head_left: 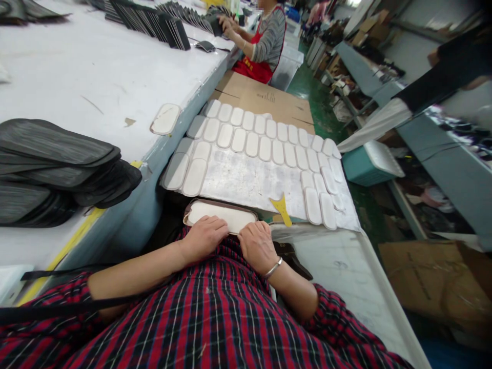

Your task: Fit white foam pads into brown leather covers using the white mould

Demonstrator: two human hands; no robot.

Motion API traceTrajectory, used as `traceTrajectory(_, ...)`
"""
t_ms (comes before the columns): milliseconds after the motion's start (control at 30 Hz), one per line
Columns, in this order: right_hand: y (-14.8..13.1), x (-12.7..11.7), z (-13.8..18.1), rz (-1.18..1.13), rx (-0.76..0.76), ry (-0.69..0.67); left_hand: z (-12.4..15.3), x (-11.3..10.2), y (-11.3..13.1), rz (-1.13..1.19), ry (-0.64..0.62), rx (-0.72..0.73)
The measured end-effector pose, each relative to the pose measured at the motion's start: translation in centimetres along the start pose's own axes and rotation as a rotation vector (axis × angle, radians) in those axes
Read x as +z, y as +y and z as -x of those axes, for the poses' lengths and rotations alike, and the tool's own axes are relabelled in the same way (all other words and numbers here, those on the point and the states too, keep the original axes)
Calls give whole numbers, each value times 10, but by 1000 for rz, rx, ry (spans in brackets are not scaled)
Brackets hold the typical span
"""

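Note:
At my lap lies a long rounded panel (209, 209), white on its face with a dark brown rim. My left hand (205, 234) is closed on its near edge, fingers bent over the white face. At the panel's right end, my right hand (259, 246) grips the near corner with curled fingers; its thumb is mostly hidden. Just beyond, a silvery board (246, 177) carries rows of white oval pieces (239, 139) with thin brown edges. A yellow forked flat tool (282, 209) rests on the board's near edge, close to my right hand.
A stack of dark grey oval pieces (54, 164) sits on the white table (92, 77) to my left. One white oval (166, 119) lies at its edge. Ahead, a co-worker in a red apron (255, 56) handles dark pieces. Cardboard (265, 97), a teal bin (371, 163) and a carton (430, 282) are nearby.

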State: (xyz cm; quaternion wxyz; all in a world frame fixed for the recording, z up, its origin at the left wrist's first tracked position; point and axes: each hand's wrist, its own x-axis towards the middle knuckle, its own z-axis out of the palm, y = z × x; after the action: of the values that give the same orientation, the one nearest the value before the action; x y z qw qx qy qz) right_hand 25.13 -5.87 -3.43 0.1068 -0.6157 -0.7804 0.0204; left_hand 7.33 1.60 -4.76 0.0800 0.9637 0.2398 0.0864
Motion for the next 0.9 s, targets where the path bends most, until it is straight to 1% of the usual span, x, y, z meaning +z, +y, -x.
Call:
traceTrajectory(167,-7,1,-8,43,100,-41,-7,-1,5,-9,-29,-59)
traceTrajectory(367,-11,-6,-18,87,135,-159,-20,-6,3,51,-86,-135)
traceTrajectory(467,-16,-11,-21,137,216,-147,-25,-8,1,102,-99,-180)
traceTrajectory(533,-17,-14,-23,153,269,-121,-23,-9,-3,189,-93,-216)
traceTrajectory(600,-13,-16,-23,135,284,-112,-14,-13,-12,377,-38,-255)
traceTrajectory(667,-6,-16,-24,91,253,-101,2,-19,-26,547,95,-293)
traceTrajectory(700,-2,-15,-24,66,222,-93,11,-23,-33,577,176,-301)
traceTrajectory(733,3,-14,-24,38,185,-90,20,-26,-41,559,245,-296)
traceTrajectory(767,6,-12,-24,8,143,-99,29,-28,-49,506,283,-277)
traceTrajectory(800,9,-11,-26,-26,103,-119,37,-30,-55,439,284,-240)
traceTrajectory(833,11,-10,-27,-60,66,-146,43,-29,-60,375,259,-190)
traceTrajectory(900,11,-7,-33,-125,-1,-183,51,-23,-68,273,180,-93)
